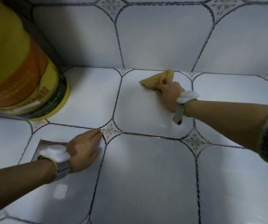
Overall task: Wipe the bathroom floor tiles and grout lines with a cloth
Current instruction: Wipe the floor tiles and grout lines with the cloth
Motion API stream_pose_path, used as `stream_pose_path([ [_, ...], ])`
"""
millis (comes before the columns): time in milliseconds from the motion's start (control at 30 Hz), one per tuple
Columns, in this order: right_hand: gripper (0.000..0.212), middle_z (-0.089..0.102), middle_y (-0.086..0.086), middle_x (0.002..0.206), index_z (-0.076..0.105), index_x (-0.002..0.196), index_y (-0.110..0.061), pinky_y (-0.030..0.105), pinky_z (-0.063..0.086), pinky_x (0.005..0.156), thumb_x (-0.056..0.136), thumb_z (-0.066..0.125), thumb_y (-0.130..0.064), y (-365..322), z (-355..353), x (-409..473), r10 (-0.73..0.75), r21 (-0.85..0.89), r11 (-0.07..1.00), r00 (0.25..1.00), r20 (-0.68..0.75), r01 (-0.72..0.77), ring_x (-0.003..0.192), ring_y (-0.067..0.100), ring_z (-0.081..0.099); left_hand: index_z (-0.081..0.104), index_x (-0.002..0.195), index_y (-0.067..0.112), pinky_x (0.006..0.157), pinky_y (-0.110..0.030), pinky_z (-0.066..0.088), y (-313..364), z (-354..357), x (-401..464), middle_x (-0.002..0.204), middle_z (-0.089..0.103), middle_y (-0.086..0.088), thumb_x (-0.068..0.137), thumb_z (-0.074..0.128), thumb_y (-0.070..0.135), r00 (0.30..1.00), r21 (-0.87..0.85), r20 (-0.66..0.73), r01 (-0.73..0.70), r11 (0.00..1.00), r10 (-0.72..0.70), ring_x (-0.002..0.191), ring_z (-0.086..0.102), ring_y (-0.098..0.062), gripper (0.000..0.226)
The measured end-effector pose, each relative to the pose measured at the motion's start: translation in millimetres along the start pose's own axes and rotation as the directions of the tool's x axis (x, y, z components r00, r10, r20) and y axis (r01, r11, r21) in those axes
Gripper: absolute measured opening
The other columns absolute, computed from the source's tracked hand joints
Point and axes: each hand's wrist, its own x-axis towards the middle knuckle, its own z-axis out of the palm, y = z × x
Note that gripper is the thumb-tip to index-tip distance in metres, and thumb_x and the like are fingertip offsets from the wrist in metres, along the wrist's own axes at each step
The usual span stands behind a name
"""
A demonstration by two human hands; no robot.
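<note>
right hand [170,92] fingers pinch cloth [158,80], bunched beyond fingertips | left hand [83,151] fingers together, flat on floor tiles [146,175]

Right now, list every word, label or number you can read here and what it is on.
Bucket: white characters printed near its lower band, too blurred and tilted to read.
Bucket, darker band below them: fine print, too small to read.
Cloth, wristbands, floor tiles, wall tiles: no text, only printed ornaments at tile corners.
</note>
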Motion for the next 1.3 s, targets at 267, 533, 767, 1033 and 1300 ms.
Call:
stream_pose_path([
  [267,0.033,0.040,0.012,0.145,0.052,0.130,-0.034,0.059,0.042,0.073,0.100,0.037,-0.039,-133.6,33.2,-197.3,-0.768,0.257,0.640,0.594,0.240,0.724,0.106,0.033,0.060,0.019,0.151,0.016,0.118,-0.025,0.015,-25.2,-2.6,2.4,0.159,0.017,0.000,0.096,0.042,0.037,0.997,0.067,0.043,-0.071,0.995,0.068,0.145,0.020,-0.014,0.063],
  [533,0.028,0.052,0.001,0.105,0.067,0.112,-0.033,0.030,0.043,0.073,0.093,0.048,-0.039,-89.7,0.9,-89.6,-0.302,0.093,0.950,0.953,0.017,0.299,0.092,0.028,0.061,0.022,0.150,0.014,0.118,-0.030,0.018,-33.6,-4.7,18.5,0.157,0.021,-0.002,0.094,0.046,0.034,0.978,0.048,0.041,-0.209,0.977,0.207,0.143,0.023,-0.019,0.064],
  [767,0.022,0.048,0.003,0.097,0.069,0.106,-0.030,0.038,0.048,0.069,0.092,0.052,-0.028,-114.2,0.3,-92.1,0.013,0.106,0.994,0.998,-0.056,-0.007,0.078,0.032,0.058,0.033,0.144,0.003,0.115,-0.039,0.025,-36.9,-7.6,65.1,0.151,0.033,-0.013,0.092,0.044,0.028,0.948,-0.021,-0.082,-0.310,0.950,0.307,0.139,0.032,-0.030,0.058],
  [1033,0.018,0.049,-0.001,0.120,0.068,0.108,-0.041,0.037,0.054,0.072,0.095,0.058,-0.033,-187.2,26.4,-306.2,-0.409,0.293,0.892,0.891,0.198,0.344,0.092,0.014,0.046,0.036,0.144,0.015,0.119,-0.042,0.010,42.9,29.1,83.5,0.156,0.025,-0.001,0.089,0.031,0.039,0.804,-0.037,-0.103,-0.592,0.805,0.586,0.146,0.016,-0.020,0.061],
  [1300,0.025,0.058,0.004,0.107,0.073,0.112,-0.035,0.033,0.050,0.074,0.090,0.067,-0.025,-52.5,27.2,-283.8,0.594,0.233,0.802,0.776,-0.214,-0.550,0.083,0.028,0.063,0.030,0.147,0.018,0.120,-0.039,0.006,106.6,38.2,88.1,0.158,0.021,0.001,0.095,0.035,0.037,0.730,0.028,-0.152,-0.671,0.741,0.667,0.146,0.013,-0.018,0.055],
])
